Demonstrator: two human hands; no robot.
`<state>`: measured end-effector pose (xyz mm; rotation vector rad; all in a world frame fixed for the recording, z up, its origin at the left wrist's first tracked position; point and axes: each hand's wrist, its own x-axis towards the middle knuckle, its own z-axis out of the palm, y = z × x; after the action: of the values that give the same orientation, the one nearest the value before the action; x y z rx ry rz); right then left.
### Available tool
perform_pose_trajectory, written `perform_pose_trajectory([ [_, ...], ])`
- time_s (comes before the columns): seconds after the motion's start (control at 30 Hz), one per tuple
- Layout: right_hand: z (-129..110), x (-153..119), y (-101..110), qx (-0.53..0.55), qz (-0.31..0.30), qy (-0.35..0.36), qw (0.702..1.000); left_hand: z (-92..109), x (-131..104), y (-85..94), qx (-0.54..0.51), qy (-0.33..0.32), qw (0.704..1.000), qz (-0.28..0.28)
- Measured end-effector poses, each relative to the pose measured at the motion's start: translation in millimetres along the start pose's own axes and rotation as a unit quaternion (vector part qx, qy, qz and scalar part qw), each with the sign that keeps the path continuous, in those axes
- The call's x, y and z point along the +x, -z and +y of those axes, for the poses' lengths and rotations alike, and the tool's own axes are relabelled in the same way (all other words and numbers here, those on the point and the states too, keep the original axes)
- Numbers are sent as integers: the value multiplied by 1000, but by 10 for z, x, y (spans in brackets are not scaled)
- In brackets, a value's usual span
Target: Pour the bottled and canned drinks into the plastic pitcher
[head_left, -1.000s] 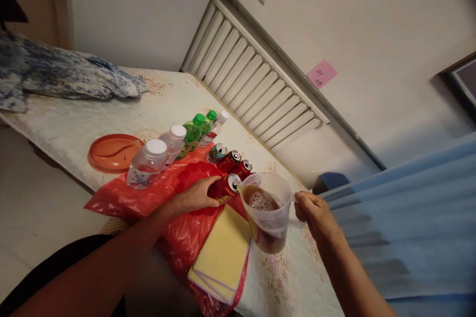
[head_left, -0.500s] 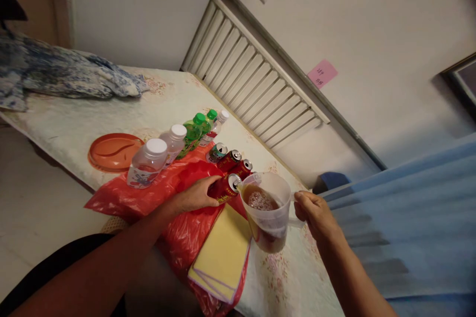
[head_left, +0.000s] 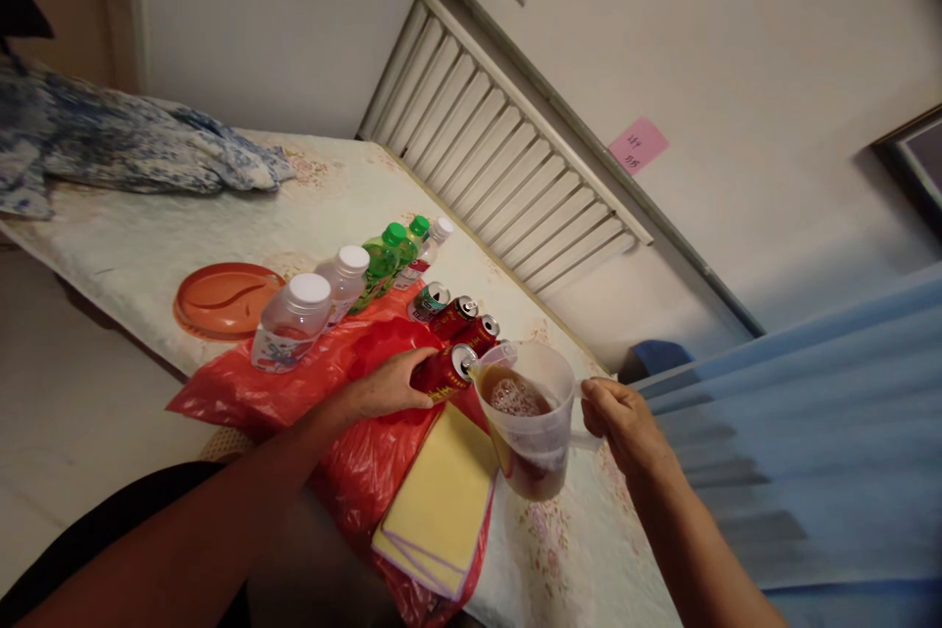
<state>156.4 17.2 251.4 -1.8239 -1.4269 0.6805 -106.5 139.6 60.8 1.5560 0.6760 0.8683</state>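
Observation:
My left hand [head_left: 393, 381] is wrapped round a red drink can [head_left: 443, 371] with an opened top. In my right hand [head_left: 622, 417] is the handle of a clear plastic measuring jug [head_left: 530, 427], tilted so its spout meets the can's opening. Foamy brown liquid [head_left: 521, 397] fills part of the jug. Behind the held can stand two more dark red cans [head_left: 454, 316] and a green can [head_left: 429, 300]. Below the jug's left side lies a folded yellow cloth [head_left: 442, 500] with a purple edge, resting on a red plastic bag [head_left: 368, 466].
Left of the cans, two clear bottles with white caps [head_left: 290, 324], green bottles [head_left: 384, 260] and another white-capped bottle [head_left: 434, 245] stand in a row. An orange lid [head_left: 228, 302] lies on the floral tablecloth [head_left: 147, 245]. A radiator [head_left: 500, 137] lines the wall.

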Motion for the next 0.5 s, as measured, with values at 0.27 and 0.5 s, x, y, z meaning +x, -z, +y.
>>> perform_pose_trajectory([
  [0.27,5,5,6,-4,-2,-1,1000,21,-7,2,33,13,999,-2],
  [0.5,-5,7,-6,-1,1,-8,1000,20,-8,8,38,13,999,-15],
])
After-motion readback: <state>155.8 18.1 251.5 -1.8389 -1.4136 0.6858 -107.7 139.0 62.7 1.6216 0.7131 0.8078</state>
